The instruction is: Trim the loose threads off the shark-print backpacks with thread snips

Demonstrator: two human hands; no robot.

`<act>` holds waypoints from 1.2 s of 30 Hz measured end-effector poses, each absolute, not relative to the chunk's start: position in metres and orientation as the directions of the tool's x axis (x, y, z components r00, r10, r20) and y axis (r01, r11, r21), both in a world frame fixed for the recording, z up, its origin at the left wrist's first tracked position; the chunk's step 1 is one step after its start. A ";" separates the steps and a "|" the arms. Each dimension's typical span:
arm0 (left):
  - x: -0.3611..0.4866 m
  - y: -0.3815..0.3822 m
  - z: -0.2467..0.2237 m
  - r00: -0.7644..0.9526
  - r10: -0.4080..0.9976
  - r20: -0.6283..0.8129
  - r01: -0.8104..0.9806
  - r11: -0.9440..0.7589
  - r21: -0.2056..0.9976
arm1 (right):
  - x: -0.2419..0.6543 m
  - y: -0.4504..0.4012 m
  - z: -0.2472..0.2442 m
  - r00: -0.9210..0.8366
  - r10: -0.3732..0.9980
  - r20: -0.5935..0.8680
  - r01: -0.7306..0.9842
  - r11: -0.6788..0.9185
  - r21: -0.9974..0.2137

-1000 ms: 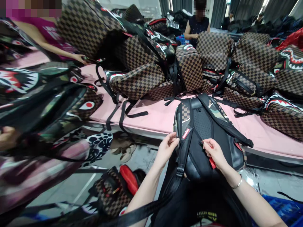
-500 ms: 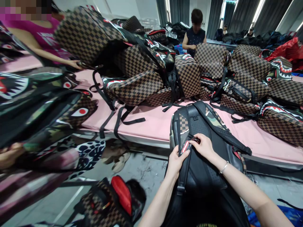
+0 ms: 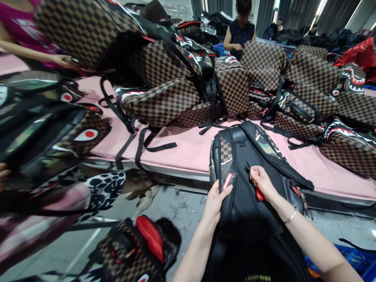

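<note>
A black backpack [image 3: 249, 219] stands upright before me, its padded back and shoulder straps facing me. My left hand [image 3: 216, 199] is closed on the strap at the left, thumb beside a red-and-white label [image 3: 227, 181] under shiny clear film. Over the middle of the back panel, my right hand [image 3: 261, 181] is closed around small snips [image 3: 247, 167]. Their dark pointed tips show past the fingers, apart from the label, and a red part shows below the palm. The fingers hide the rest of the tool.
Checkered backpacks [image 3: 160, 102] with shark-mouth prints pile up along the pink tabletop [image 3: 182, 158]. One person [image 3: 241, 31] stands behind the pile; another reaches in from the left. More bags [image 3: 126, 246] lie low at front left. A blue basket [image 3: 352, 258] sits at lower right.
My right hand has moved right and slightly down, off the label, with the snips now showing. My left hand stays on the strap. The view has shifted slightly.
</note>
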State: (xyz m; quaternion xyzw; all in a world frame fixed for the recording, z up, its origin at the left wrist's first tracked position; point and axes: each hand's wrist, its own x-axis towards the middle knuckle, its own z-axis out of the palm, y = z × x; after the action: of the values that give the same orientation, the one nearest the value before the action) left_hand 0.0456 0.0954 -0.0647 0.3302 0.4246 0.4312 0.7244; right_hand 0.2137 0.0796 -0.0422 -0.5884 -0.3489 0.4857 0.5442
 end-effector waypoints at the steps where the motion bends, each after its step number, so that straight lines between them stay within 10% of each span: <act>1: 0.046 0.096 -0.064 0.273 0.901 -0.336 -0.365 0.420 0.831 | 0.213 0.071 -0.044 0.287 0.938 -0.193 -0.114 -0.167 -0.979; 36: 0.051 0.093 -0.059 0.258 0.928 -0.270 -0.394 0.356 0.847 | 0.196 0.052 -0.046 0.284 0.955 0.088 0.445 -0.050 -0.894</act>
State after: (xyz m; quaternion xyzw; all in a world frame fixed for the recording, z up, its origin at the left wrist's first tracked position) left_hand 0.0506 0.0928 -0.0592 0.3334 0.4003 0.4590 0.7197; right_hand 0.1965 0.0521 -0.0458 -0.6658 -0.5255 0.2859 0.4459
